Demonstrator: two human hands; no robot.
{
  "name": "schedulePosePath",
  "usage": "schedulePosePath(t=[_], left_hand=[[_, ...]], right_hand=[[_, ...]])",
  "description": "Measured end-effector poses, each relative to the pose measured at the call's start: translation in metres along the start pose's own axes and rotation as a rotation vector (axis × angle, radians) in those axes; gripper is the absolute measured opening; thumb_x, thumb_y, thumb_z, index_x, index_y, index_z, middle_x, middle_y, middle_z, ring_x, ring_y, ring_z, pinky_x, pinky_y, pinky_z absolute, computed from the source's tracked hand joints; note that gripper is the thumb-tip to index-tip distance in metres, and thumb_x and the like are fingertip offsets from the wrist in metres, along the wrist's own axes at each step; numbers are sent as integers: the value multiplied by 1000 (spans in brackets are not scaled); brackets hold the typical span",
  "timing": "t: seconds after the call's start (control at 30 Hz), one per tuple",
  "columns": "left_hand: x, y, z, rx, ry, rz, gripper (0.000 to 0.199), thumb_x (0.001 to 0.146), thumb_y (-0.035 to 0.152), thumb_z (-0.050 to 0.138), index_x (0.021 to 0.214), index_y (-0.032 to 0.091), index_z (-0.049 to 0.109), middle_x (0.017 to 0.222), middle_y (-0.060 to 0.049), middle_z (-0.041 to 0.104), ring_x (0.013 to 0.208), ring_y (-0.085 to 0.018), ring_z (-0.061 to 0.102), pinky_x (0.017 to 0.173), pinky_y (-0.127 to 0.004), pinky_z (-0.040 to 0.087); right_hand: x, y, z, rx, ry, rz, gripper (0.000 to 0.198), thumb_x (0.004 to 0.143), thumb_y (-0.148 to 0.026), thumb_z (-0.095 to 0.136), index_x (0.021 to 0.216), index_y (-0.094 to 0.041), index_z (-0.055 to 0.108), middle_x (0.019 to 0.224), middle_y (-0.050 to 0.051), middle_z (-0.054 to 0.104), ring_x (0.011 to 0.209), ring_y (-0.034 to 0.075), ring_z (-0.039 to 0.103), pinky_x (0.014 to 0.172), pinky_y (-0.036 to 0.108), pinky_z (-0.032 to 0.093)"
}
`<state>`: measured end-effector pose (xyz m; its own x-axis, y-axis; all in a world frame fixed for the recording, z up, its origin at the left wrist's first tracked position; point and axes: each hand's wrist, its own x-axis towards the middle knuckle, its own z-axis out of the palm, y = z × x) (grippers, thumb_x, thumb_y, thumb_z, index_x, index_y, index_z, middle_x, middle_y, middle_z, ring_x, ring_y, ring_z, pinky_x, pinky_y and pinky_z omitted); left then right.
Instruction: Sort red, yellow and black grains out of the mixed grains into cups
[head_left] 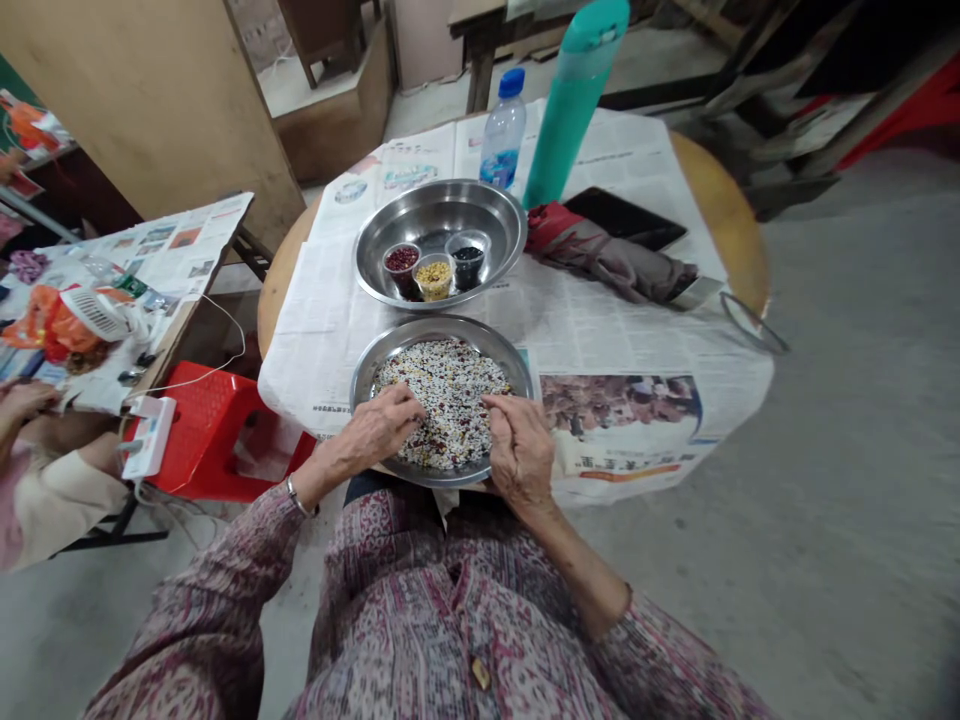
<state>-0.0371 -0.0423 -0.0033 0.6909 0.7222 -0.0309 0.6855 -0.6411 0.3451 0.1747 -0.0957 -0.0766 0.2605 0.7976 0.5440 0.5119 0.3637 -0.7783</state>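
Observation:
A steel basin (360, 385) at the table's near edge holds a mix of white grains (450, 385) with red, yellow and dark beans among them. My left hand (384, 424) is over its left side, fingers curled in a pinch at the grains. Over the right side, my right hand (523, 450) is closed, thumb against fingertips; whatever either hand pinches is too small to make out. Behind stands a second steel basin (442, 205) with three clear cups: one of red beans (401, 260), one of yellow beans (433, 277) and one of black beans (469, 255).
Newspaper (322, 300) covers the round table. A water bottle (501, 135), a tall green bottle (574, 110), a folded umbrella (607, 255) and a dark flat device (630, 217) lie beyond. At left are a red stool (214, 430), a power strip (154, 435) and another person's hand (28, 398).

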Motion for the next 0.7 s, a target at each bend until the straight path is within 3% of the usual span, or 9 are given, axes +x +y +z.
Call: schedulePosePath(t=[0.17,0.27,0.47,0.6,0.7], left_hand=[[23,-22,0,50,216,-183,28,94,20,58,122,22,55,117,-8,52,112,-23,56,102,-42,51],[42,-16,5,56,203,-220,39,92,25,65,128,19,52,120,-10,50,114,-26,55,103,-45,51],[70,17,20,3,108,-68,25,96,19,55,121,16,56,118,-10,53,113,-24,56,104,-42,51],[61,32,25,-44,42,35,15,99,15,49,109,16,59,108,-7,56,105,-20,58,97,-36,54],[44,37,23,-31,32,74,11,98,24,54,106,19,60,109,-7,57,107,-22,56,95,-37,54]], right_hand=[[1,0,0,-4,7,-10,26,99,-24,46,107,-22,70,102,7,74,99,22,64,93,41,50],[1,1,0,-12,8,-29,25,99,-23,46,108,-21,70,102,7,74,98,22,64,93,41,50],[0,1,0,-23,13,-30,25,99,-23,46,108,-22,70,101,7,74,98,22,64,92,42,50],[1,-2,0,-8,5,-17,26,100,-23,45,108,-22,70,103,8,73,98,22,64,93,42,50],[0,-2,-1,-3,7,-9,26,99,-24,45,108,-22,70,102,8,73,98,22,64,93,42,50]])
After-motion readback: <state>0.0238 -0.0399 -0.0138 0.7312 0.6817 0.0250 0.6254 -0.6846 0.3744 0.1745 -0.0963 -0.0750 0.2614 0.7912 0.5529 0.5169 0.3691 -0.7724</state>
